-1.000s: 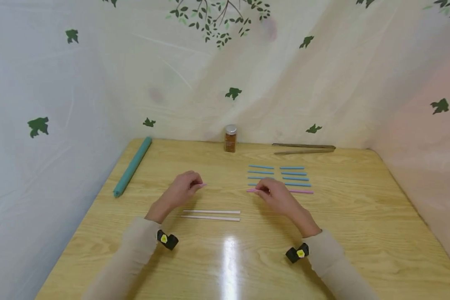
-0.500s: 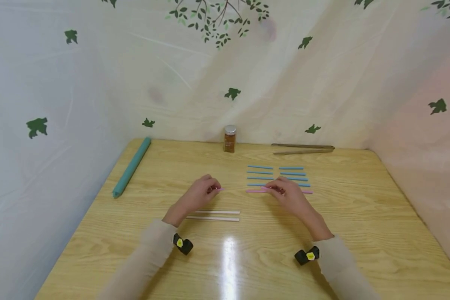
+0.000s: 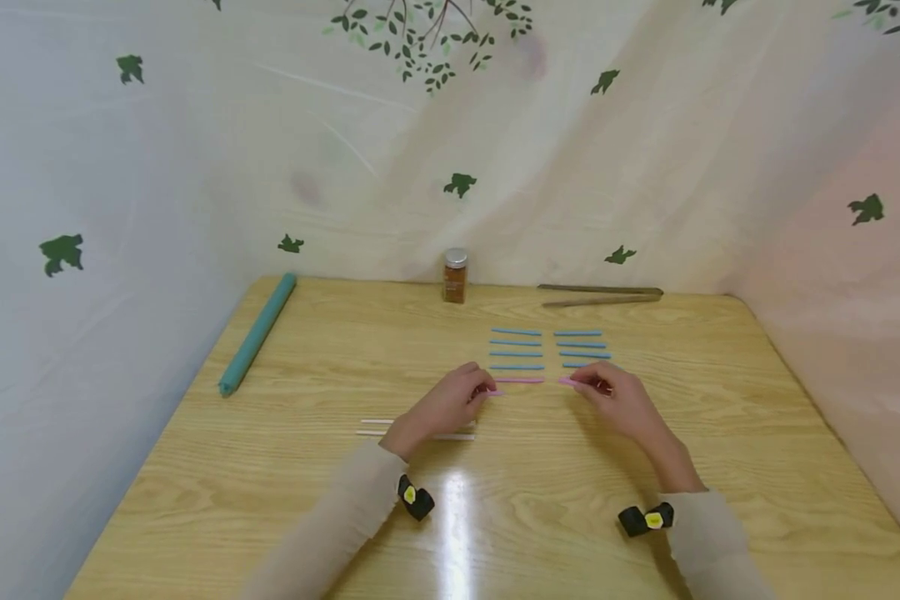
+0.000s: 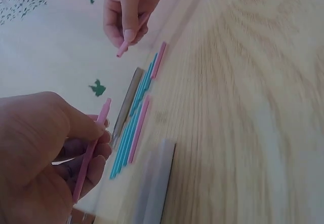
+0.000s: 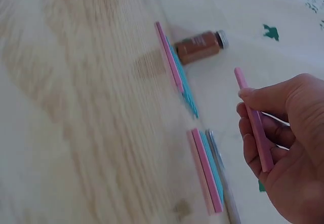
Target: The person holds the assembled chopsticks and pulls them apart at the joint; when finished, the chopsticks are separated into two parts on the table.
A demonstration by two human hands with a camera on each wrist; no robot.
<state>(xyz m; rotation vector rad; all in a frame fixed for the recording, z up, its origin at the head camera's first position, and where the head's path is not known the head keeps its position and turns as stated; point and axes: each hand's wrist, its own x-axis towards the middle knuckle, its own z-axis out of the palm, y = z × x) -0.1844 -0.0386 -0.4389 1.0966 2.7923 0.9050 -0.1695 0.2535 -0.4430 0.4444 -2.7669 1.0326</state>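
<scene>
My left hand point(image 3: 456, 398) pinches a short pink straw-like stick point(image 4: 103, 113) between thumb and fingers, just in front of the left pink stick point(image 3: 521, 381) lying on the table. My right hand point(image 3: 622, 398) holds a similar pink stick point(image 5: 260, 138), its tip pointing left. Beneath that hand another pink stick point(image 5: 207, 173) lies on the table, mostly hidden in the head view. Behind are two columns of blue sticks, left point(image 3: 516, 342) and right point(image 3: 581, 345). Two long white sticks point(image 3: 453, 437) lie partly under my left forearm.
A silver-lidded jar point(image 3: 455, 282) of brown contents stands at the table's back edge. Metal tongs point(image 3: 603, 290) lie right of it. A green rolled item point(image 3: 258, 333) lies along the left side. Printed fabric point(image 3: 390, 200) hangs behind the table point(image 3: 525, 500).
Both hands have moved right, each with its pink stick. My left hand has travelled farther, from left of the sticks to the front of the left column, and my right hand has uncovered that column.
</scene>
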